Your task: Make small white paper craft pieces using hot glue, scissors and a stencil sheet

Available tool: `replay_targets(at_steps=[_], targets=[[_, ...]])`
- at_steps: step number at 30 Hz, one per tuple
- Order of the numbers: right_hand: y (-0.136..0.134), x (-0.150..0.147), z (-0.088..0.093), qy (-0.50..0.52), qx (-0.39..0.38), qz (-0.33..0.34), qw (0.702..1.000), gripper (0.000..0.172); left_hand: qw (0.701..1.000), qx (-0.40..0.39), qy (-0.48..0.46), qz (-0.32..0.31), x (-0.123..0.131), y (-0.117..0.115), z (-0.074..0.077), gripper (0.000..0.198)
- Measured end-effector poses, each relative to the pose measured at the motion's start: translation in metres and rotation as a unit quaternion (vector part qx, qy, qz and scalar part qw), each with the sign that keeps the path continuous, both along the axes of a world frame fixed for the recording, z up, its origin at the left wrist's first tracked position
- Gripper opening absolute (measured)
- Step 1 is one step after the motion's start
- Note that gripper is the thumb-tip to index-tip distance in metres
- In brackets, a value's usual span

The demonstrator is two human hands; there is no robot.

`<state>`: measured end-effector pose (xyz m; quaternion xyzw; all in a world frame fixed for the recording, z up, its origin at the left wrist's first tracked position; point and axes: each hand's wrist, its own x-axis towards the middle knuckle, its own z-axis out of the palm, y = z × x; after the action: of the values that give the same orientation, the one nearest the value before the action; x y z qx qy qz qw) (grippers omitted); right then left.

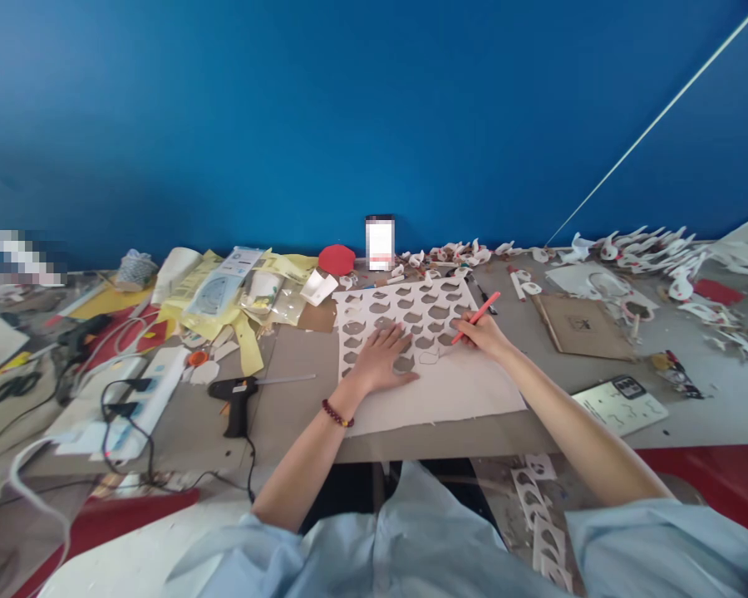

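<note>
A white sheet (436,394) lies on the table in front of me, its upper part full of leaf-like cut-out holes. My left hand (383,359) rests flat on the sheet's left side, fingers spread, a beaded bracelet at the wrist. In my right hand (481,332) is a red pen (484,307), tilted, its lower end near the sheet at the right of the holes. A thin drawn outline (429,358) shows on the paper between my hands, just below the cut-outs.
At left are a glue gun (240,403), a power strip (153,399) and yellow packaging (246,332). A phone (380,242) stands against the blue wall. To the right lie a brown notebook (579,328), another phone (623,405) and several white bird-like pieces (645,245).
</note>
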<state>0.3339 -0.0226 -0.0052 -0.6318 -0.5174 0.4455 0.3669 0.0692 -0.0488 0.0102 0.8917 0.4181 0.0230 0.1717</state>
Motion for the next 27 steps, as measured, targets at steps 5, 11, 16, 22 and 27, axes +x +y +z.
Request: replay_targets(at_steps=[5,11,16,22,27], targets=[[-0.001,0.0,0.0,0.023,0.013,0.002,1.0,0.031,1.0,0.003,0.0,0.0,0.0,0.0,0.0,0.089],[-0.006,-0.003,0.0,0.061,0.024,-0.009,0.998,0.033,1.0,0.008,-0.001,-0.002,0.0,0.0,-0.001,0.089],[-0.004,0.003,0.01,0.124,0.077,-0.073,0.987,0.038,1.0,0.004,-0.006,-0.002,-0.001,0.001,-0.003,0.089],[-0.022,0.0,0.032,0.119,0.177,-0.162,0.963,0.041,1.0,0.012,-0.017,-0.001,-0.001,0.0,-0.003,0.085],[-0.066,-0.031,0.036,0.127,0.163,-0.177,0.962,0.033,0.999,0.018,-0.033,-0.001,-0.002,-0.003,-0.003,0.084]])
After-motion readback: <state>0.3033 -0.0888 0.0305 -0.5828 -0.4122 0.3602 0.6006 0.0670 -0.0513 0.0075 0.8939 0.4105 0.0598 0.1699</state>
